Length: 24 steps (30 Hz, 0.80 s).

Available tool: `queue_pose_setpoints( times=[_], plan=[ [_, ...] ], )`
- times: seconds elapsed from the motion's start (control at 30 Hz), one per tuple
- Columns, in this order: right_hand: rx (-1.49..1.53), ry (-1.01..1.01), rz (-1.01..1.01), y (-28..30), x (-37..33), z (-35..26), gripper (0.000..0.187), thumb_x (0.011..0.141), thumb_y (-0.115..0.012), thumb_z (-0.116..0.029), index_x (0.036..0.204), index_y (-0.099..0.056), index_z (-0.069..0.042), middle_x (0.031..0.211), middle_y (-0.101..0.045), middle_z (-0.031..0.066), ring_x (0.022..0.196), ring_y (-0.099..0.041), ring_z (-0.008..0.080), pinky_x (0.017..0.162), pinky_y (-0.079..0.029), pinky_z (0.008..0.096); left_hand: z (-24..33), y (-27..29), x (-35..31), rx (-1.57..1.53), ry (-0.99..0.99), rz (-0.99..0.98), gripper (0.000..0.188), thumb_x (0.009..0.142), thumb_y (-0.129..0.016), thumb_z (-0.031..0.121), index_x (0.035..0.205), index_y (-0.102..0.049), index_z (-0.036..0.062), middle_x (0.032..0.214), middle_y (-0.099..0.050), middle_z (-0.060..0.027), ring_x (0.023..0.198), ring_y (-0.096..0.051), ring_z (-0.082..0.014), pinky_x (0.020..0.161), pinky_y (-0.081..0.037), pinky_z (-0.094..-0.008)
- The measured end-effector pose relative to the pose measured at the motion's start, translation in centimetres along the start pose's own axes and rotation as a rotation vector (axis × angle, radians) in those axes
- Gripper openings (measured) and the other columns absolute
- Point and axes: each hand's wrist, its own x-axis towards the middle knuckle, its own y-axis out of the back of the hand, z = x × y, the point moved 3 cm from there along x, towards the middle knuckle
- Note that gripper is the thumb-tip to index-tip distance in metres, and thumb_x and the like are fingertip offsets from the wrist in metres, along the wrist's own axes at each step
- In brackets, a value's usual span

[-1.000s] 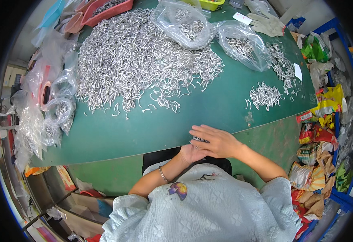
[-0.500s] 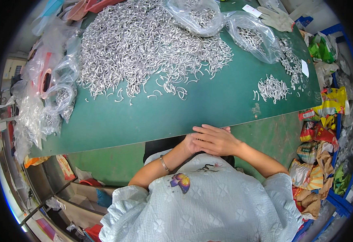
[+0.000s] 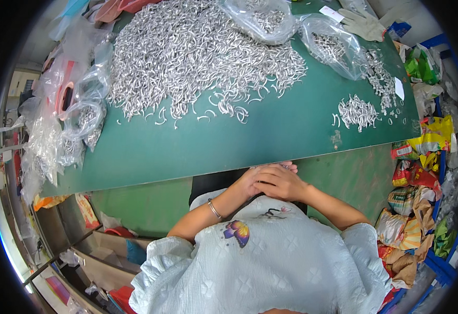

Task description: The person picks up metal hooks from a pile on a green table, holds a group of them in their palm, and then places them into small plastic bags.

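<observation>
My left hand is just off the table's front edge, palm turned up, its fingers reaching out to the right beneath the other hand. Over it lies my right hand, fingers bent and pressed down into the left palm. A small greyish glint shows by the left fingertips; what lies between the hands is hidden. Beyond them a large heap of small curved silver metal pieces spreads over the green table. A smaller pile of similar pieces sits to the right.
Clear plastic bags with metal parts stand at the back, one on the heap, another beside it. A pale glove lies at the far right corner. Crumpled plastic bags crowd the left edge. Blue shelving with packages stands right.
My right hand's fingers have gone from fairly straight to bent over the left palm. More of the left fingertips shows now. The whole view has shifted slightly.
</observation>
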Motion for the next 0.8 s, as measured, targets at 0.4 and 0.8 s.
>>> queue_pose_setpoints(
  times=[0.4, 0.8],
  plan=[
    [-0.482, -0.259, 0.187, -1.9, -0.9, -0.3, 0.041, 0.072, -0.068, -0.015, 0.113, -0.069, -0.014, 0.125, -0.058, 0.0035, 0.108, -0.051, 0.027, 0.086, -0.041, 0.0394, 0.0, 2.0, -0.1, 0.042, -0.059, 0.072, 0.036, 0.102, -0.042, 0.022, 0.128, -0.054, -0.0002, 0.126, -0.059, -0.0144, 0.112, -0.061, -0.0218, 0.091, -0.055, -0.0331],
    [-0.537, -0.25, 0.168, -2.3, -1.2, 0.4, 0.028, 0.078, -0.066, -0.018, 0.105, -0.07, -0.017, 0.127, -0.058, -0.0003, 0.113, -0.049, 0.0254, 0.082, -0.036, 0.0373, -1.0, 4.5, 0.4, -0.01, -0.031, 0.068, 0.033, 0.103, -0.042, 0.022, 0.125, -0.055, 0.0018, 0.123, -0.061, -0.0104, 0.105, -0.064, -0.0167, 0.087, -0.056, -0.0274]
  ],
)
